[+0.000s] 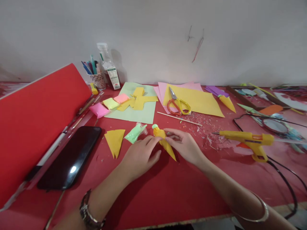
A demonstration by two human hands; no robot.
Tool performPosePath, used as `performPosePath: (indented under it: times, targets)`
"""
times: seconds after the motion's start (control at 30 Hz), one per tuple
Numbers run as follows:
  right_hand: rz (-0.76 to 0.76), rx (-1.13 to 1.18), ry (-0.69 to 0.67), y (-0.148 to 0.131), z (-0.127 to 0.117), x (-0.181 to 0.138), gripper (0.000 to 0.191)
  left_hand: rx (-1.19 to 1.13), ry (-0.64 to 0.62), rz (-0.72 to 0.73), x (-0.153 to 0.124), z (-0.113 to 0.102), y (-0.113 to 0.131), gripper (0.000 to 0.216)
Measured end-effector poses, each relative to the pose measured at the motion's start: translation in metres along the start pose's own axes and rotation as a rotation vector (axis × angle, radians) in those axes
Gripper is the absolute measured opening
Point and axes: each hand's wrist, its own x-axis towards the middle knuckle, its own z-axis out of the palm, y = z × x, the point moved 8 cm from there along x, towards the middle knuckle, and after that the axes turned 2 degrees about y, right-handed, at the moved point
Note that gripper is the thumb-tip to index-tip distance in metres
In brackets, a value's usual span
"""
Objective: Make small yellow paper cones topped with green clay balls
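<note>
A small yellow paper cone [165,142] with a pale green ball at its top lies between my hands on the red table [153,191]. My left hand [139,155] pinches the cone's upper part from the left. My right hand [184,144] grips it from the right, fingers pressed together on the paper. A green clay packet [134,133] lies just left of the cone, and folded yellow paper triangles [115,141] lie further left.
A yellow glue gun [249,140] with a black cord rests at right. Scissors [177,104] sit on yellow and pink paper sheets. A black phone [72,156], a red sheet [35,118], a pen cup [96,76], a bottle [109,68] and a thin wooden stick [179,118] surround the work area.
</note>
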Motion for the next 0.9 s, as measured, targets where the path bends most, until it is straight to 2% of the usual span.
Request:
performPosePath:
  times: [0.1, 0.17, 0.3, 0.53, 0.63, 0.83, 0.9]
  targets:
    - [-0.038, 0.105, 0.061, -0.004, -0.006, 0.001, 0.029, -0.105, 0.066, 0.021, -0.001, -0.003, 0.001, 0.024]
    - [-0.092, 0.162, 0.072, -0.008, -0.007, 0.0, 0.032, -0.239, 0.138, -0.014, -0.003, -0.008, -0.002, 0.019]
    - [-0.199, 0.181, 0.046, -0.017, -0.003, -0.006, 0.038, -0.507, 0.274, -0.121, -0.006, -0.013, -0.008, 0.013]
    - [-0.381, 0.132, -0.061, -0.032, 0.012, -0.02, 0.039, -0.892, 0.423, -0.425, -0.008, -0.004, -0.03, 0.033]
    - [-0.415, 0.102, -0.055, -0.036, 0.013, -0.023, 0.034, -0.909, 0.475, -0.445, -0.01, -0.006, -0.035, 0.036]
    - [-0.352, 0.155, 0.093, -0.036, -0.003, -0.021, 0.022, -0.68, 0.478, -0.436, -0.013, -0.015, -0.033, 0.039]
    - [-0.352, 0.196, 0.11, -0.037, -0.006, -0.021, 0.021, -0.677, 0.482, -0.427, -0.013, -0.017, -0.032, 0.042]
